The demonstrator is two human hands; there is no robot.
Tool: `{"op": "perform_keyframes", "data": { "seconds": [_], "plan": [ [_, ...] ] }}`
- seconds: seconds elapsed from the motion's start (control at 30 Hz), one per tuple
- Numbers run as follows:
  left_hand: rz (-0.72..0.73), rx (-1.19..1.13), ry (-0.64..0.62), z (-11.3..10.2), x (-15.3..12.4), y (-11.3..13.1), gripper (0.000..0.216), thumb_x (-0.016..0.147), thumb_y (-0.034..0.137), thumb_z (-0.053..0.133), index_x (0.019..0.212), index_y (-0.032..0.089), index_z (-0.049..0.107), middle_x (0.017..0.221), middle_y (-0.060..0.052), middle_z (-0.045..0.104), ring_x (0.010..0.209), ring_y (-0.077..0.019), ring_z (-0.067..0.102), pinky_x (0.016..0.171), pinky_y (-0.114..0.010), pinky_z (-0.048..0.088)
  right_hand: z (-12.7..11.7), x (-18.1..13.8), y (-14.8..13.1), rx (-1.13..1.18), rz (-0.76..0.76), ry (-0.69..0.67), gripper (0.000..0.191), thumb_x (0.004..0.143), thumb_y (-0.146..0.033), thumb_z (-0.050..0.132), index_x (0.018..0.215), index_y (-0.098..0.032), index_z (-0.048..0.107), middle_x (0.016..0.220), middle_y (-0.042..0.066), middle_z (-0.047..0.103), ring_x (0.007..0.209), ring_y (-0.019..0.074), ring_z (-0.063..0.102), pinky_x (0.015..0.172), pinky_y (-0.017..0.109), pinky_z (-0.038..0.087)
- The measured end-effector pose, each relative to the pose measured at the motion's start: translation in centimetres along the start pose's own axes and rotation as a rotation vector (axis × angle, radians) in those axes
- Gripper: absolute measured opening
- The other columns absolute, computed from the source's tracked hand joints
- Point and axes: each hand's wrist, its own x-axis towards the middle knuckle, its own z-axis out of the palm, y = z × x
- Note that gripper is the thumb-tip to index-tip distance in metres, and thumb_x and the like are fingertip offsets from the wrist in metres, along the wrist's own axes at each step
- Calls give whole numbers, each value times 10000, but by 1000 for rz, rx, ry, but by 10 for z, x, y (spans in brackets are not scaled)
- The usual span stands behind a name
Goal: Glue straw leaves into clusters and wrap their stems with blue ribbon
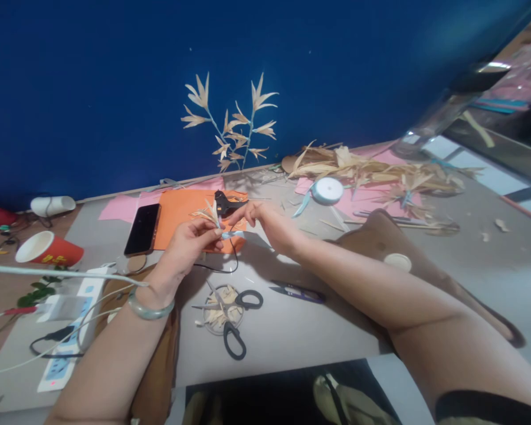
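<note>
My left hand (193, 241) pinches a small pale flower (211, 213) made of dried husk petals, its tips pointing up. Light blue tape (232, 235) shows at the flower's base, beside my fingertips. Close on the right is my right hand (272, 224), its fingers bent toward the flower's base; what they grip, if anything, is too small to make out. Just behind both hands a black glue gun (225, 203) lies on an orange sheet (177, 203). Dark-handled scissors (234, 342) rest over a round dish of husk scraps (212, 319), near purple-handled thread snips (298, 292).
A branch of husk flowers (250, 127) stands against the blue wall. Loose husks (358, 165) and a tape roll (328, 190) lie at the back right. At left are a phone (142, 230), a red paper cup (48, 249) and a power strip (62, 360) with cables.
</note>
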Motion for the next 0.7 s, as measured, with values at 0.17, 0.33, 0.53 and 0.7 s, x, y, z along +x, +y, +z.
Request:
{"op": "perform_keyframes", "data": {
  "seconds": [0.17, 0.33, 0.53, 0.7],
  "plan": [
    [7, -1, -7, -1, 2, -4, 304, 552, 314, 841, 667, 138, 622, 562, 5, 628, 492, -115, 605, 541, -247, 532, 0, 2, -2, 35, 71, 20, 255, 828, -247, 473, 623, -189, 612, 781, 19, 698, 858, 164, 624, 912, 329, 426],
    [12, 5, -5, -2, 3, -5, 300, 567, 318, 835, 688, 141, 626, 582, 1, 636, 510, -119, 612, 555, -255, 538, 0, 3, 1, 140, 141, 74, 153, 736, -333, 688, 737, -182, 712, 832, 28, 717, 874, 164, 629, 912, 330, 440],
    [-7, -12, 4, 0, 2, -3, 313, 559, 319, 838, 677, 128, 620, 566, -8, 638, 507, -119, 612, 547, -248, 537, 1, 5, 3, 192, 137, 143, 139, 718, -313, 708, 715, -176, 679, 768, 20, 698, 796, 142, 617, 862, 316, 446],
    [-5, -46, -4, 0, 3, -6, 314, 563, 303, 840, 699, 128, 618, 576, 2, 637, 518, -117, 619, 558, -251, 552, 3, 8, 3, 204, 108, 208, 201, 785, -235, 486, 609, -177, 564, 641, 4, 624, 699, 130, 577, 796, 286, 444]
  ]
}}
